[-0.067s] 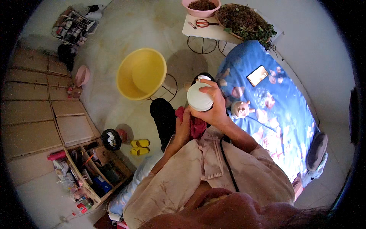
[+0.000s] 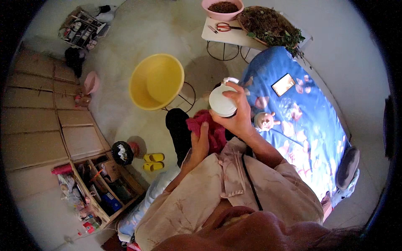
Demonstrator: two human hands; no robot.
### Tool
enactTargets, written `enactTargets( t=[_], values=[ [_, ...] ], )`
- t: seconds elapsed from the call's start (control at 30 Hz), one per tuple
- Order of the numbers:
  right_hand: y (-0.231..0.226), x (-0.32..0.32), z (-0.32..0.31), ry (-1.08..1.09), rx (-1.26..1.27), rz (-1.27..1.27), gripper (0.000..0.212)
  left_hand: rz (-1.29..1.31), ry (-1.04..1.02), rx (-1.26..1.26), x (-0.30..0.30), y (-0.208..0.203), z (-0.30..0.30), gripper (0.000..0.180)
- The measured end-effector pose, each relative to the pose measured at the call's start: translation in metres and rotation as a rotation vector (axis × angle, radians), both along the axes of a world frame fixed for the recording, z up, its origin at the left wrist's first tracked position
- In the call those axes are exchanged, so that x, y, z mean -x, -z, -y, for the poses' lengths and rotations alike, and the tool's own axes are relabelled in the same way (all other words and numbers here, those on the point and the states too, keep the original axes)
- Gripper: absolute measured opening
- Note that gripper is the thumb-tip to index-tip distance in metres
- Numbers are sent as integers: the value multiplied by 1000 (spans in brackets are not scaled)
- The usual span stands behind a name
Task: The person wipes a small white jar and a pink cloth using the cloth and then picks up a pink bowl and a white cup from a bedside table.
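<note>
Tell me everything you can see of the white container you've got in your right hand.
The white container is a round, smooth vessel, plastic or ceramic by its look, seen from its flat circular end. A white spout-like part juts from its far side near the fingertips. The right hand grips it from the right, fingers curled over its top edge, holding it up in front of the body, above the dark trousers and beside the blue flowered cloth. The left hand does not touch it; it rests on a red cloth just below.
</note>
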State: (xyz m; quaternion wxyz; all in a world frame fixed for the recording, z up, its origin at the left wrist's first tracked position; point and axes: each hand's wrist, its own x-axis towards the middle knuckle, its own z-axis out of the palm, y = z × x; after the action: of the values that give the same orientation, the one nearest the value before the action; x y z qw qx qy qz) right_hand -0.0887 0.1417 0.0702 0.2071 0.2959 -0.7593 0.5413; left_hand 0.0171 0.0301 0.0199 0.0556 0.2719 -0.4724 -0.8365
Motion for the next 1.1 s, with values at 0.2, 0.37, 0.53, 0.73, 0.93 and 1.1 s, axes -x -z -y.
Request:
enactTargets(
  t=[0.2,0.37,0.53,0.73,0.93,1.1],
  values=[
    [-5,1,1,11,130,212,59,-540,248,875,-6,3,-1,31],
    [-14,-11,-3,-69,247,358,59,-603,398,1038,20,15,7,48],
    [-22,-12,-17,-211,167,200,62,-512,363,385,29,10,3,54],
    [-30,-13,0,-260,199,-13,65,9,231,-540,28,-18,2,62],
    [-23,-7,4,-285,10,-49,61,-76,385,-432,22,14,5,48],
    [-5,-6,2,-277,31,6,63,-96,221,94,16,39,13,38]
  ],
)
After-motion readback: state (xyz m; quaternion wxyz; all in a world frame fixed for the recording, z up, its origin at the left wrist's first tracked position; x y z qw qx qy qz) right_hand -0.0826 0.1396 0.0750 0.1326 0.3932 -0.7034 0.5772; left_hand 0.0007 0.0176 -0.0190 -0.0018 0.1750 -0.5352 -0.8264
